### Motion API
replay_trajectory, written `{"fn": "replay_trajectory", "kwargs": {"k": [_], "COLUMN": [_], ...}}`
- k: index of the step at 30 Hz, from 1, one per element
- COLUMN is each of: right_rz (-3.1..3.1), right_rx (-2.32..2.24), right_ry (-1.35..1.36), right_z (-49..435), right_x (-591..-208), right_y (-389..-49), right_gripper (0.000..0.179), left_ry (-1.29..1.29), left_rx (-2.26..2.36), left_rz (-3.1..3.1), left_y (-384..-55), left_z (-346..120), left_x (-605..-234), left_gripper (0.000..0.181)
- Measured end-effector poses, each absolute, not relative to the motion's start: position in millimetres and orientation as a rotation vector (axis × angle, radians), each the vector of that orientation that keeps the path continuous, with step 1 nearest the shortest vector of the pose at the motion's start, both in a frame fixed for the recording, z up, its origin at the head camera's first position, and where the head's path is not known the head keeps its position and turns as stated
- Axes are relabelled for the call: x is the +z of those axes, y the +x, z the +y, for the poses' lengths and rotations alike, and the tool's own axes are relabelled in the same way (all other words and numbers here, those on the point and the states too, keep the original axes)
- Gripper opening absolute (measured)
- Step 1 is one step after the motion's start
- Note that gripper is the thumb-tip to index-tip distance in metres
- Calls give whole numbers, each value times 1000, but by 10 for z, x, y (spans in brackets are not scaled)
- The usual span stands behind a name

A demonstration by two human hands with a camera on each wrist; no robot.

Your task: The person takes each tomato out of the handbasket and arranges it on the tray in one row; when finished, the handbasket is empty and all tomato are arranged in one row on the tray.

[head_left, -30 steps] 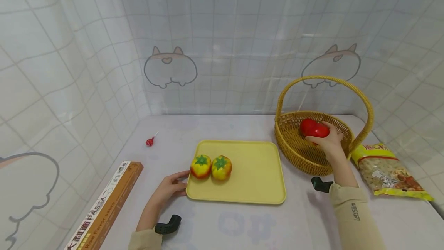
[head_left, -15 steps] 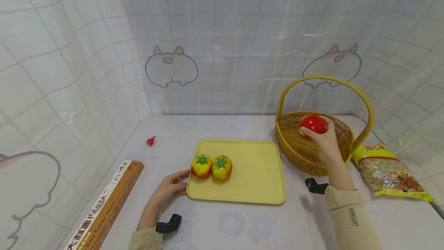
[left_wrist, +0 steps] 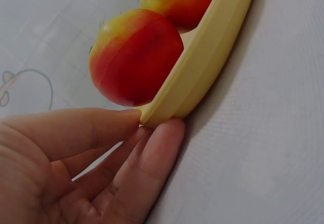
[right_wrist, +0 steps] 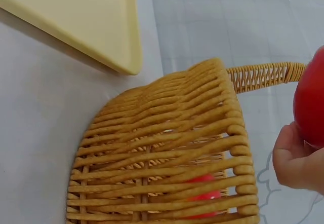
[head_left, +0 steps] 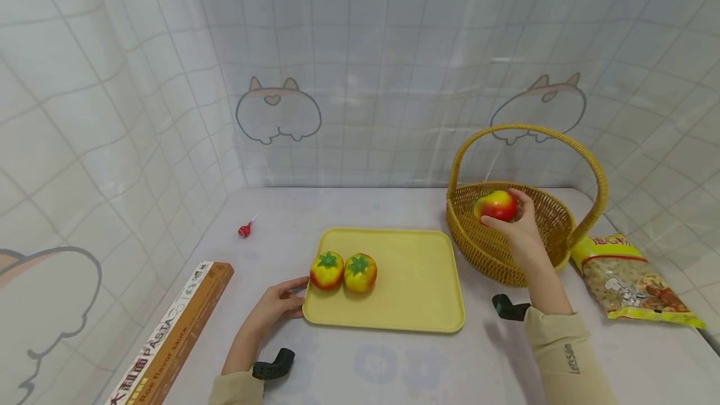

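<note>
On the yellow tray (head_left: 413, 286) sit two yellow-and-red persimmons (head_left: 327, 270) with green star-shaped leaves, side by side at its left. My left hand (head_left: 274, 305) pinches the tray's left rim; in the left wrist view the thumb touches the rim top and a finger lies against its underside. Over the wicker basket (head_left: 484, 255), my right hand (head_left: 520, 224) grips a red-and-yellow fruit (head_left: 500, 206) coloured like the persimmons. In the right wrist view only part of this fruit shows, all red. Another red fruit (right_wrist: 202, 193) shows through the basket's weave.
The basket's tall handle (head_left: 529, 127) arches over its opening. A pasta bag (head_left: 630, 280) lies right of the basket. At the left are a long pasta box (head_left: 174, 330) and a red lollipop (head_left: 244, 230). A patterned curtain (head_left: 360, 67) hangs behind the table.
My right hand has lifted slightly and shifted left with the fruit, which has turned from its red side to show yellow. My left hand stays at the tray's rim.
</note>
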State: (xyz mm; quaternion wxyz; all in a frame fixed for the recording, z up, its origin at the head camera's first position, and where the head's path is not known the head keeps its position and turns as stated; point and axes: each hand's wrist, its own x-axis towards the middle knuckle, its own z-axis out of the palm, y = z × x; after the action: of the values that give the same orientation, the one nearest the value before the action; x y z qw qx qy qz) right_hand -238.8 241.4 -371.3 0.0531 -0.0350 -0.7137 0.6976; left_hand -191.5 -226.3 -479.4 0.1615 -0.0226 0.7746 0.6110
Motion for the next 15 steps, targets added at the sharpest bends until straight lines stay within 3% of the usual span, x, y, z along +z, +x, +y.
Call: {"fn": "replay_trajectory", "kwargs": {"k": [15], "right_rz": [-2203], "right_rx": [2140], "right_ry": [164], "right_z": [2179], "right_x": [-3779], "right_y": [-2276], "right_gripper": [82], "left_ry": [-76], "left_rx": [1736], "left_rz": [2213], "left_y": [-1893], "left_z": [-2257], "left_x": [-4784], "left_gripper": [53]}}
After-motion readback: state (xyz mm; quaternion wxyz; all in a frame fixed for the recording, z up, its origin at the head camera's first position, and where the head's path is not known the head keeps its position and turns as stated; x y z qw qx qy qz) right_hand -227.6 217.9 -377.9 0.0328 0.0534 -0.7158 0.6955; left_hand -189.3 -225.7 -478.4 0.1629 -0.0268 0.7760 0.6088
